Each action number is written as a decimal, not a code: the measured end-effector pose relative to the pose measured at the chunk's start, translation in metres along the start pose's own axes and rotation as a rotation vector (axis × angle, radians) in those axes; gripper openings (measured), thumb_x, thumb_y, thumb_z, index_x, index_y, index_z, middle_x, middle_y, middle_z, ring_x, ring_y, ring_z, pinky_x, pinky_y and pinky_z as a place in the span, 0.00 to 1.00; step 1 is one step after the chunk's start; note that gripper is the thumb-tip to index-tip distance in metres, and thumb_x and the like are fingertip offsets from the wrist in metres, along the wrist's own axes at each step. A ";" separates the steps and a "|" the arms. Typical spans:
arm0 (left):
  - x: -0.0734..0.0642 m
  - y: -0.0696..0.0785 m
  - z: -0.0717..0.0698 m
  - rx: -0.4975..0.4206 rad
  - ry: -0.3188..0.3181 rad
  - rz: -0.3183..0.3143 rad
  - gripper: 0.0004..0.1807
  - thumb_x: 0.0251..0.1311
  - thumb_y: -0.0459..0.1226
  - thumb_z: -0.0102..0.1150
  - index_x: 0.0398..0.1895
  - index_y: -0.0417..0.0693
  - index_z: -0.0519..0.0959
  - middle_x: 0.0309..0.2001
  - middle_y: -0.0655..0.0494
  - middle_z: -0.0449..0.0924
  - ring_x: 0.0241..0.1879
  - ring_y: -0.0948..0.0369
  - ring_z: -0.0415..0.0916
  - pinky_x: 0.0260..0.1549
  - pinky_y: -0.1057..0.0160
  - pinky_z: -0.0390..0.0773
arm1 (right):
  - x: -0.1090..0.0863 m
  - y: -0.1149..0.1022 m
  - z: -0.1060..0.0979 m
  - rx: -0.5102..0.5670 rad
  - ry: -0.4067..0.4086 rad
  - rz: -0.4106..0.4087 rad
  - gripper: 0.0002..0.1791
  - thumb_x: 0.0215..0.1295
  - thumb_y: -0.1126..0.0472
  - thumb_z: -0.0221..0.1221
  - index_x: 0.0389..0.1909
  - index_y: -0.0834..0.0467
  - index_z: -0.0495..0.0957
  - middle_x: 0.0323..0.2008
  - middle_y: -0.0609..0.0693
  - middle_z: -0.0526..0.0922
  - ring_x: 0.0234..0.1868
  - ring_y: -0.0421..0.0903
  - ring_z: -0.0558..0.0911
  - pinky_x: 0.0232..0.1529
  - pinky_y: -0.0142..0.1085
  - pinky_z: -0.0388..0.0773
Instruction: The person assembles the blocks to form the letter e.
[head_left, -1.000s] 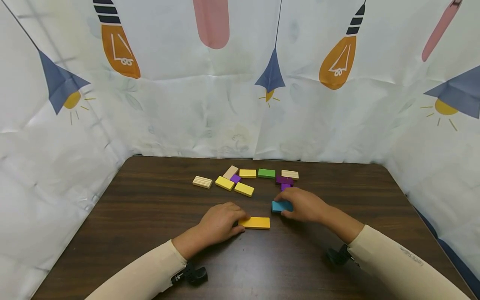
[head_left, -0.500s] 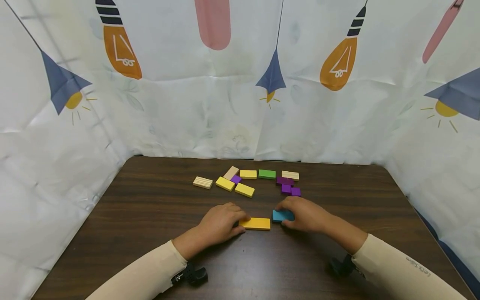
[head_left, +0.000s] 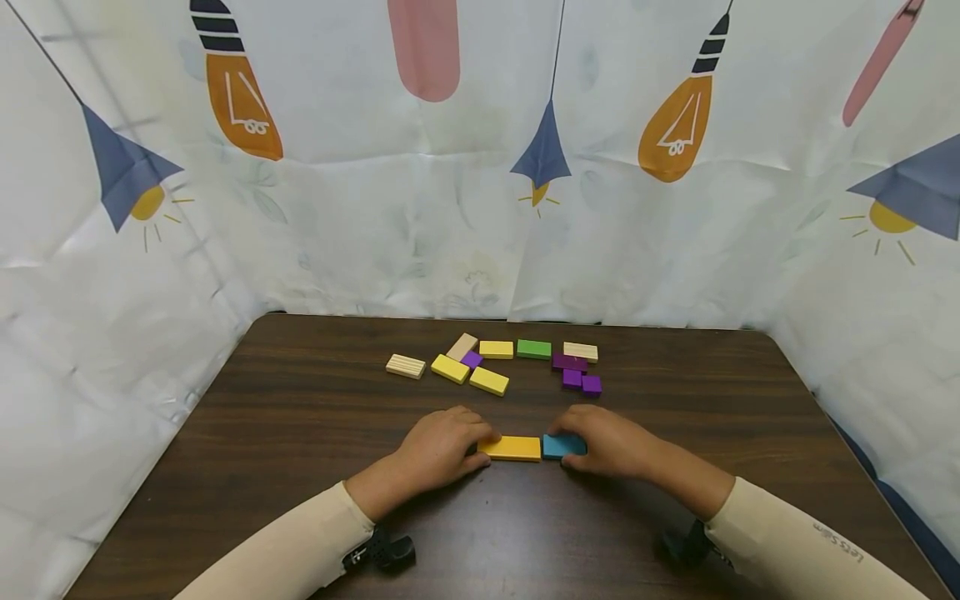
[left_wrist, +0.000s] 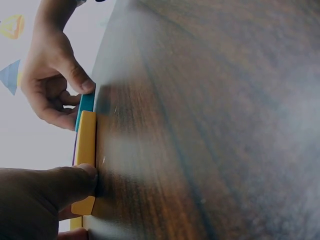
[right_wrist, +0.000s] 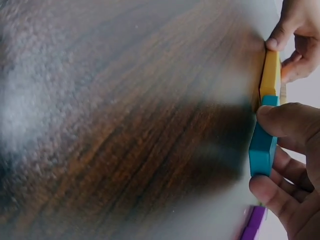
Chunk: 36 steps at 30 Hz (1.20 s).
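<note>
A yellow-orange block [head_left: 513, 448] lies flat on the dark wooden table, its long side running left to right. My left hand [head_left: 442, 450] pinches its left part between thumb and fingers. Directly at its right end lies a blue block [head_left: 562, 447], in line with it. My right hand [head_left: 611, 442] holds this blue block, thumb on the near side and fingers on the far side. In the right wrist view the blue block [right_wrist: 263, 147] shows end to end with the yellow-orange block [right_wrist: 270, 75].
Farther back lie several loose blocks: yellow ones [head_left: 489, 381], a green one [head_left: 534, 349], plain wooden ones [head_left: 405, 366] and purple ones [head_left: 572, 378]. Behind the table [head_left: 300, 400] hangs a white cloth [head_left: 360, 233] printed with lamps and bulbs.
My right hand has drawn the blue block toward me, from behind the yellow-orange block's line to its right end. Two small purple blocks came into full view. The left hand stayed put.
</note>
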<state>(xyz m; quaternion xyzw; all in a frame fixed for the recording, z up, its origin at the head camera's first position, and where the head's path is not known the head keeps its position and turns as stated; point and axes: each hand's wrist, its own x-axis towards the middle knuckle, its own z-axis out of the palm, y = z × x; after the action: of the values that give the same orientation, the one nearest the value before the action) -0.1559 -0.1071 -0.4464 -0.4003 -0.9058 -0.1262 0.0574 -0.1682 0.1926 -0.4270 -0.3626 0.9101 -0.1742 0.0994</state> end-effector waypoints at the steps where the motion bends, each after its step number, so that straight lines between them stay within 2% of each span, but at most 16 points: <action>1: 0.000 0.000 0.000 0.000 0.000 0.000 0.13 0.63 0.45 0.71 0.49 0.54 0.87 0.44 0.62 0.85 0.47 0.59 0.80 0.45 0.57 0.81 | 0.000 0.000 0.001 0.000 -0.003 0.001 0.19 0.63 0.57 0.71 0.54 0.55 0.83 0.47 0.45 0.82 0.46 0.40 0.79 0.47 0.39 0.81; 12: 0.000 0.000 0.000 0.006 -0.003 -0.009 0.14 0.63 0.46 0.71 0.49 0.55 0.87 0.45 0.62 0.85 0.47 0.60 0.80 0.45 0.57 0.81 | 0.001 -0.004 0.003 -0.001 -0.005 0.001 0.19 0.63 0.57 0.71 0.53 0.56 0.83 0.47 0.45 0.82 0.46 0.40 0.80 0.48 0.40 0.81; 28: -0.001 -0.001 0.002 0.014 0.033 0.012 0.13 0.62 0.45 0.72 0.48 0.54 0.87 0.44 0.62 0.85 0.47 0.60 0.80 0.45 0.57 0.81 | 0.001 -0.004 0.006 0.005 0.004 0.017 0.19 0.63 0.57 0.72 0.53 0.55 0.83 0.46 0.45 0.82 0.46 0.40 0.79 0.48 0.40 0.81; 36: 0.000 -0.001 0.002 0.008 0.016 0.003 0.13 0.62 0.45 0.72 0.49 0.54 0.87 0.44 0.62 0.85 0.47 0.60 0.80 0.46 0.58 0.80 | 0.001 -0.004 0.004 0.003 -0.016 0.032 0.20 0.64 0.54 0.71 0.55 0.54 0.83 0.48 0.44 0.82 0.47 0.41 0.79 0.50 0.41 0.80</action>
<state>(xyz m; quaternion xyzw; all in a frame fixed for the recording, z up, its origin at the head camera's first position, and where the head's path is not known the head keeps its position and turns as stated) -0.1567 -0.1074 -0.4490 -0.4003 -0.9053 -0.1256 0.0664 -0.1651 0.1880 -0.4288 -0.3491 0.9148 -0.1710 0.1099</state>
